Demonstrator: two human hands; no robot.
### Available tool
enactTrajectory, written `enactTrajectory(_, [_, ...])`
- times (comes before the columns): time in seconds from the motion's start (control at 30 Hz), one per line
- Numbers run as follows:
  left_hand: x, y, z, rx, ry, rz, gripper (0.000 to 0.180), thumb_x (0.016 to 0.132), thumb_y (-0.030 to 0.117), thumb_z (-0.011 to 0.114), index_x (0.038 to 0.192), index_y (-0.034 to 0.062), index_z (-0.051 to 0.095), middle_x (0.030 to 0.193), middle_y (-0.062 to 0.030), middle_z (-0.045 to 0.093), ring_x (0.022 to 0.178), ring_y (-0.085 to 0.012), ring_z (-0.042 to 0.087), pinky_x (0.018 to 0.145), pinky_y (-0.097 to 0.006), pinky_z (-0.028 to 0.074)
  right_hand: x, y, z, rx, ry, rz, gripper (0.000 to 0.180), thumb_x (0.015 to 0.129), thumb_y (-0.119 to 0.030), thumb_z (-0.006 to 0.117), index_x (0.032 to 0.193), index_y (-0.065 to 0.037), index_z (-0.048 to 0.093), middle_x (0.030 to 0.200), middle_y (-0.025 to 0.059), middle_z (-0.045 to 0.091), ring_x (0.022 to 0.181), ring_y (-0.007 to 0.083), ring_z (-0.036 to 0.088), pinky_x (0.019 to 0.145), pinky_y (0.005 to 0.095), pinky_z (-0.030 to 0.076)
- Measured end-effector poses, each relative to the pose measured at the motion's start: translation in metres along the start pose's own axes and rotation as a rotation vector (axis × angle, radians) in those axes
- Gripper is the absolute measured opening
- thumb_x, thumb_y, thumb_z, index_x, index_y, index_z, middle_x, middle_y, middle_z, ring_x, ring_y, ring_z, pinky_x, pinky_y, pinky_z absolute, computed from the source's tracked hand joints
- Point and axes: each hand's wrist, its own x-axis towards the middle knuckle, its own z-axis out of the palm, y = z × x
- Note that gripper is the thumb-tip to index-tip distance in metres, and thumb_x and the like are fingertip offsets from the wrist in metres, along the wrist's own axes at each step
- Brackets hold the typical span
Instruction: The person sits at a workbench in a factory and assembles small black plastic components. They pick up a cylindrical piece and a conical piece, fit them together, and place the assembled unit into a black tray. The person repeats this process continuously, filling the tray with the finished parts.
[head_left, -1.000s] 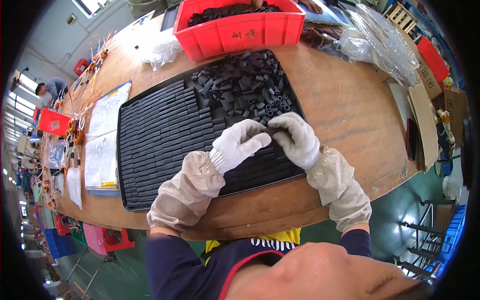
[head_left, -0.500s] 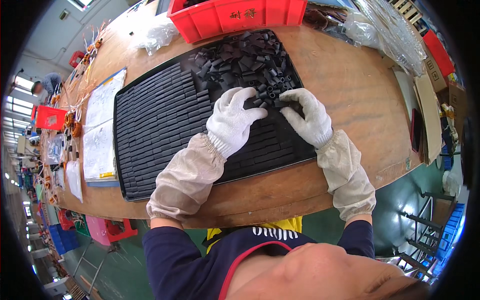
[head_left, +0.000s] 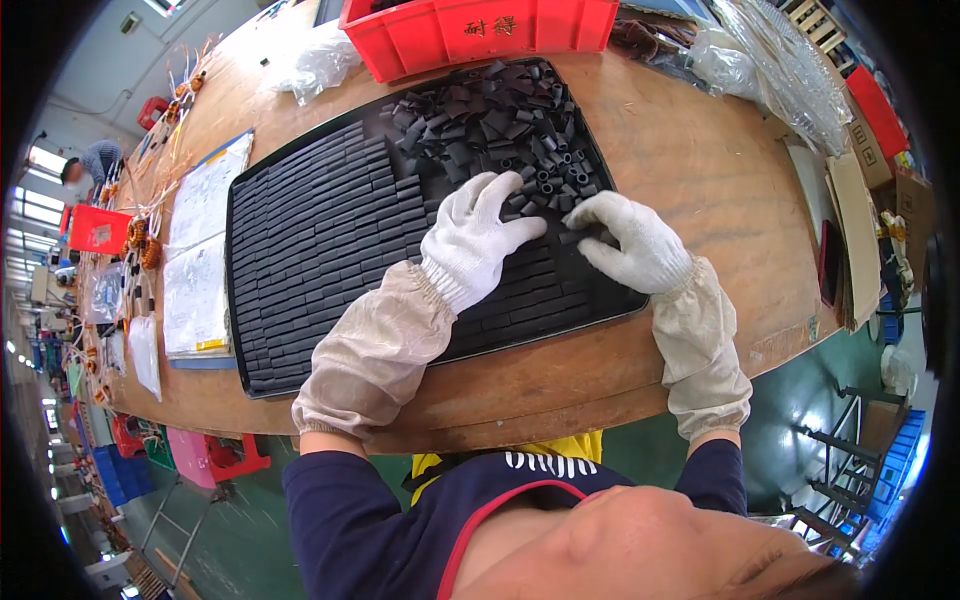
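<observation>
A shallow black tray [head_left: 232,300] lies on the table, holding short black tubes. Tightly laid rows of tubes [head_left: 320,240] fill its left and near parts, while a loose heap of tubes [head_left: 490,125] covers the far right. My left hand [head_left: 470,240], in a white knitted glove, is over the tray beside the heap, thumb and forefinger apart. No tube shows in its grip. My right hand [head_left: 635,240], gloved the same way, is bent at the tray's right side. A short black tube [head_left: 571,238] appears between its thumb and forefinger.
A red plastic bin [head_left: 480,40] stands behind the tray. Paper sheets [head_left: 197,270] lie on its left. Clear plastic bags [head_left: 312,65] rest at the far left, and more plastic wrapping [head_left: 780,70] at the far right. Cardboard [head_left: 855,240] stands by the table's right edge.
My right hand has moved right and toward me, away from the heap. My left hand has shifted slightly to the right. Several loose tubes at the heap's near edge lie differently.
</observation>
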Motion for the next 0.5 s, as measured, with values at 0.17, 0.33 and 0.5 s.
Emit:
enactTrajectory(0.17, [-0.003,0.004,0.01,-0.046,-0.006,-0.011,0.047,0.077,0.003,0.064,0.114,0.0297,0.076,0.141,-0.0111,0.051,0.128,-0.0363,0.052,0.103,-0.048,0.047,-0.004,-0.005,-0.004,-0.16,-0.241,-0.056,0.027,0.084,-0.009,0.067,0.111,-0.007,0.069,0.106,0.0157,0.068,0.101,0.0374,0.067,0.089,0.0447,0.054])
enactTrajectory(0.33, [0.003,0.007,0.0,-0.044,-0.036,-0.016,0.043,0.078,0.005,0.064,0.112,0.028,0.076,0.139,-0.0114,0.054,0.127,-0.0372,0.053,0.104,-0.046,0.048,-0.006,-0.001,-0.004,-0.151,-0.255,-0.079,0.023,0.086,-0.008,0.065,0.107,-0.012,0.073,0.105,0.0143,0.067,0.1,0.0371,0.066,0.087,0.0449,0.054])
enactTrajectory(0.5, [0.001,0.006,-0.007,-0.035,-0.033,-0.026,0.042,0.08,0.003,0.063,0.112,0.0279,0.076,0.137,-0.0121,0.056,0.126,-0.0382,0.053,0.104,-0.045,0.048,0.005,0.011,0.003,-0.108,0.081,-0.147,0.018,0.088,-0.008,0.068,0.105,-0.012,0.073,0.102,0.0136,0.068,0.096,0.0369,0.068,0.083,0.0443,0.056])
